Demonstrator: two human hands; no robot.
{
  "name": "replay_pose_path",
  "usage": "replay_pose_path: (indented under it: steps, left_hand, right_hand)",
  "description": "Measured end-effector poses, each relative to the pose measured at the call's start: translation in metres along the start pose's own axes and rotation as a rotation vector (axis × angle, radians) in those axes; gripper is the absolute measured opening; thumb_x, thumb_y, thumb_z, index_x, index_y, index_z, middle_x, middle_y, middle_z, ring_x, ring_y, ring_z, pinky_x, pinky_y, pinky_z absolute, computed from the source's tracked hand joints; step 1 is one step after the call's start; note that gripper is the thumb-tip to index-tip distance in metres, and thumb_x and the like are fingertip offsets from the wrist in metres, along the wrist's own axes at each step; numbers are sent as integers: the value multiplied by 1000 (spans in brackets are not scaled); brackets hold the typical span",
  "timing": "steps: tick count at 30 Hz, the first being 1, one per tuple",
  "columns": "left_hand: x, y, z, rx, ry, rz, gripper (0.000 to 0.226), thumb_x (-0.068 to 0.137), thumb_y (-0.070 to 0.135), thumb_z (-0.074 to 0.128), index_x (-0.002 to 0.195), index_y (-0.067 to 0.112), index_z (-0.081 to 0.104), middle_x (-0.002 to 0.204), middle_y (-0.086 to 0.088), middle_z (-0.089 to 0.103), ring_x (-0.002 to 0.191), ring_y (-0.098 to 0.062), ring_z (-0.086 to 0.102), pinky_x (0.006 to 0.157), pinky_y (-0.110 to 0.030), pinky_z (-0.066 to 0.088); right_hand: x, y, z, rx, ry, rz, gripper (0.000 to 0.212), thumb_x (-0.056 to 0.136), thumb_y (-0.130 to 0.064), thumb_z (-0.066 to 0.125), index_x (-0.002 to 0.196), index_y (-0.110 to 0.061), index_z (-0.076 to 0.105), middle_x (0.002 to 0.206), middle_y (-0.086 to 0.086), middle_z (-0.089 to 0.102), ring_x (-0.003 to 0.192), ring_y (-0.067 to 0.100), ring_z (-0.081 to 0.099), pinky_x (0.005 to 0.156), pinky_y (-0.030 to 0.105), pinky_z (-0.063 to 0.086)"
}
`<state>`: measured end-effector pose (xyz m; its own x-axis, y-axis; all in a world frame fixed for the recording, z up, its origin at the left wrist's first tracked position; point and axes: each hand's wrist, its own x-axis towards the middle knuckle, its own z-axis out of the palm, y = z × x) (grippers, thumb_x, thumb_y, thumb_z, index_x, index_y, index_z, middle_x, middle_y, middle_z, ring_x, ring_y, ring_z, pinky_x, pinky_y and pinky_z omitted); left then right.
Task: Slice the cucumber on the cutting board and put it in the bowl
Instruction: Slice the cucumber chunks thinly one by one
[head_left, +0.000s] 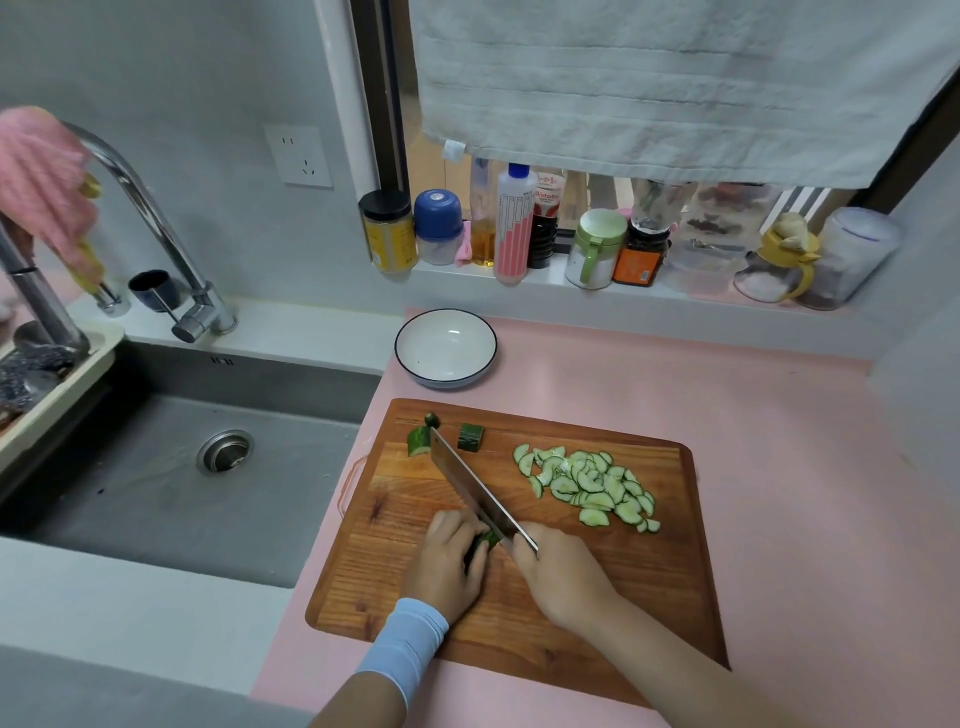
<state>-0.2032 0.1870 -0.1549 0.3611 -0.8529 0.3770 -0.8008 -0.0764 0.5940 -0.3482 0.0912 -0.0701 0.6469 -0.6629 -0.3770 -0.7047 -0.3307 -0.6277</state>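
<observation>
Grey sink (156, 493) with round drain (225, 451), set left of a pink counter (753, 415). Chrome faucet (156, 218) at the sink's back rim; pink cloth (41, 182) at its spout end. Wall socket (298, 156) above. Sill (545, 285) carrying a row of jars and bottles, among them a black-lidded jar (387, 231) and a pink-and-white bottle (514, 223). Grey towel (675, 88) hanging before the window.

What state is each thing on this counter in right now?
cucumber piece: held down by the left hand
knife: gripped by the right hand, blade at the cucumber piece
slices: piled on the cutting board
bowl: upright, empty
cucumber chunks: loose near the cutting board's far edge
</observation>
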Motion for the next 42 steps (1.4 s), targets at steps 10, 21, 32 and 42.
replay_pose_path:
  steps: [10, 21, 32, 42]
  left_hand:
    - [-2, 0, 3, 7, 30, -26, 14, 88, 20, 59, 98, 11, 65, 102, 2, 60, 94, -12, 52, 89, -17, 42]
    - [-2, -1, 4, -15, 30, -29, 14, 88, 20, 57, 95, 11, 65, 100, 2, 60, 93, -12, 53, 90, -13, 39]
    - [-3, -1, 3, -37, 20, -56, 13, 87, 20, 60, 96, 12, 65, 102, 4, 61, 97, -12, 55, 93, -14, 39]
    - [-6, -1, 5, 27, 24, -6, 14, 91, 20, 58, 95, 10, 67, 100, 2, 61, 95, -17, 55, 87, -21, 44]
  right_hand:
    - [-22, -3, -3, 28, 49, -46, 32, 104, -38, 42, 74, -40, 51, 63, -6, 57, 59, 10, 51, 66, 35, 47]
    - [-45, 6, -5, -75, 37, -47, 30, 105, -40, 37, 124, -43, 60, 76, -7, 66, 68, 12, 60, 65, 29, 47]
    - [-10, -6, 0, 13, -32, -36, 32, 105, -30, 43, 74, -30, 53, 61, -5, 57, 54, 8, 49, 56, 23, 39]
    - [-1, -13, 3, 31, -18, -43, 25, 101, -33, 44, 81, -36, 59, 79, -1, 71, 76, 21, 67, 75, 41, 55]
